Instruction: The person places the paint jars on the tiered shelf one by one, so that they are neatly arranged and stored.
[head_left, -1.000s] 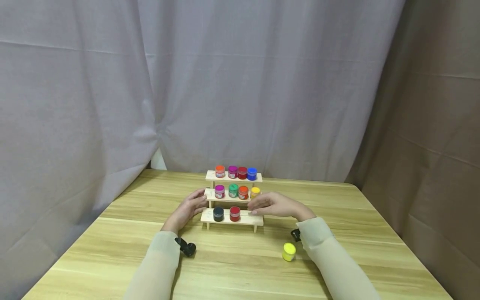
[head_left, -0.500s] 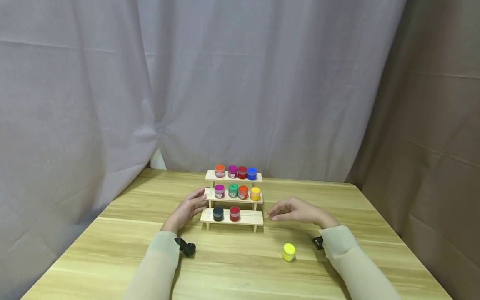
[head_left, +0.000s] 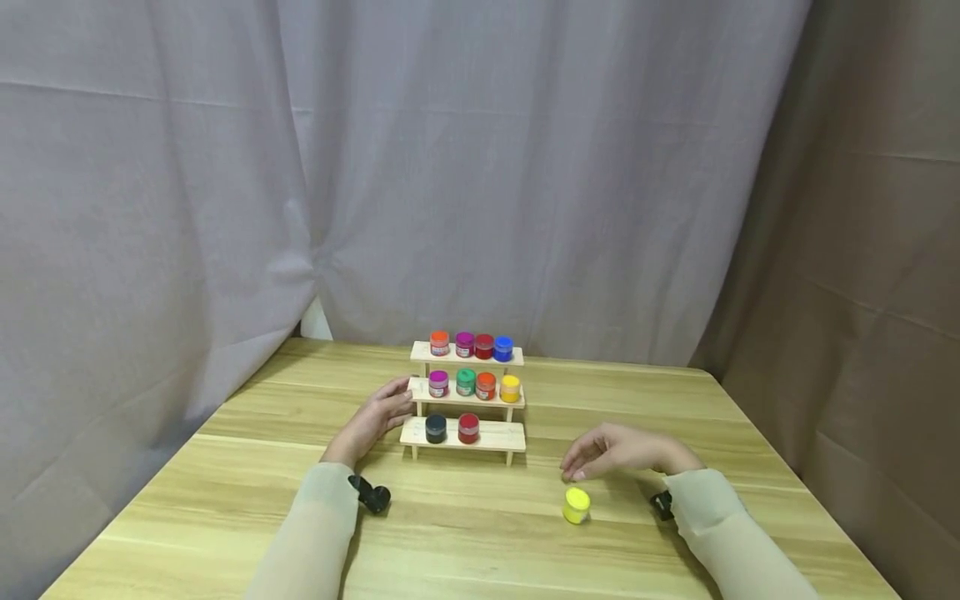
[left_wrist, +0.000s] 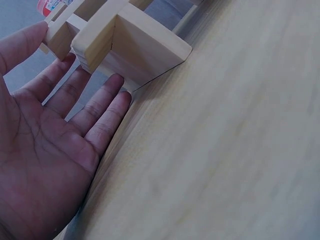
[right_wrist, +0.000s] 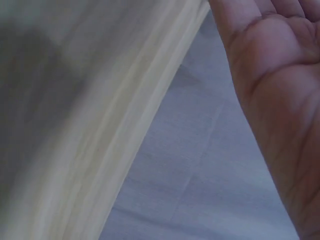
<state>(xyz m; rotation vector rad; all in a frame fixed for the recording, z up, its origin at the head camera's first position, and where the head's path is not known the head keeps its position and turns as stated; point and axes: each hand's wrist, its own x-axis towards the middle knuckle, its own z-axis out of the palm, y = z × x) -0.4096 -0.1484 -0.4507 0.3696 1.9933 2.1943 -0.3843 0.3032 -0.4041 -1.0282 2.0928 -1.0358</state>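
A three-tier wooden display stand (head_left: 501,434) holds small paint jars. My left hand (head_left: 375,423) is at its left side; in the left wrist view the thumb and extended fingers (left_wrist: 102,107) meet the ends of the stand's boards. On the table to the right, a yellow paint jar (head_left: 577,507) stands alone. My right hand (head_left: 626,450) hovers just behind and right of that jar, fingers loosely bent downward and holding nothing. Only the palm and wrist of this hand (right_wrist: 280,95) show in the right wrist view.
On the bottom tier are a black jar (head_left: 436,428) and a red jar (head_left: 468,428). The two upper tiers carry several jars, among them a green one (head_left: 466,382) and a blue one (head_left: 503,348). Grey curtains (head_left: 480,183) surround the wooden table (head_left: 465,533).
My right hand has left the stand's right side and moved right and toward me, to just behind the yellow jar. The left hand has stayed at the stand.
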